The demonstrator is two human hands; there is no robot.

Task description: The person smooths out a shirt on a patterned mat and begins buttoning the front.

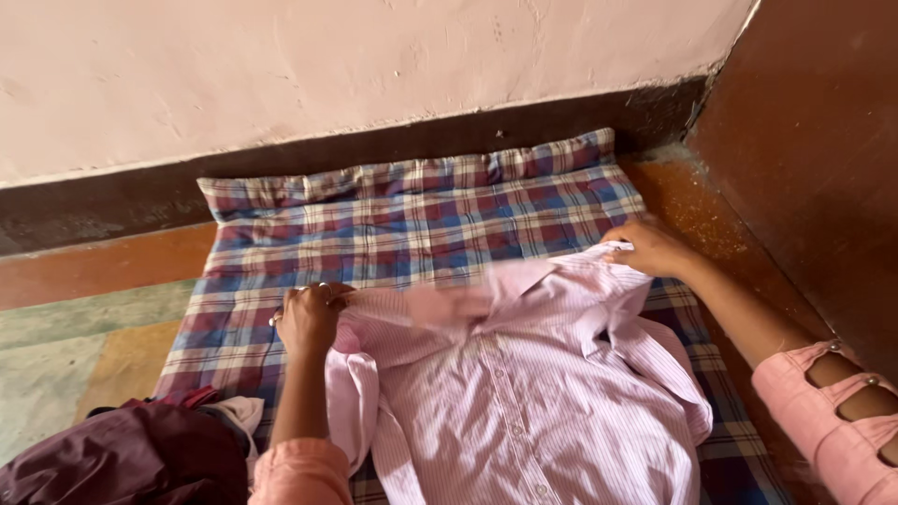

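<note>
A pink-and-white striped button shirt (524,393) lies front side up on a plaid quilted mat (412,220), its collar toward the wall. My left hand (307,318) grips the shirt's left shoulder, fingers closed on the fabric. At the other shoulder, near the mat's right side, my right hand (647,247) pinches the cloth. Both sleeves hang folded down along the shirt's sides. The collar area between my hands is blurred.
A heap of maroon and white clothes (140,449) sits at the lower left, partly on the mat. A pinkish wall (355,65) runs along the back with a dark base strip. A brown wall (814,159) closes the right side. Tiled floor (75,318) lies left.
</note>
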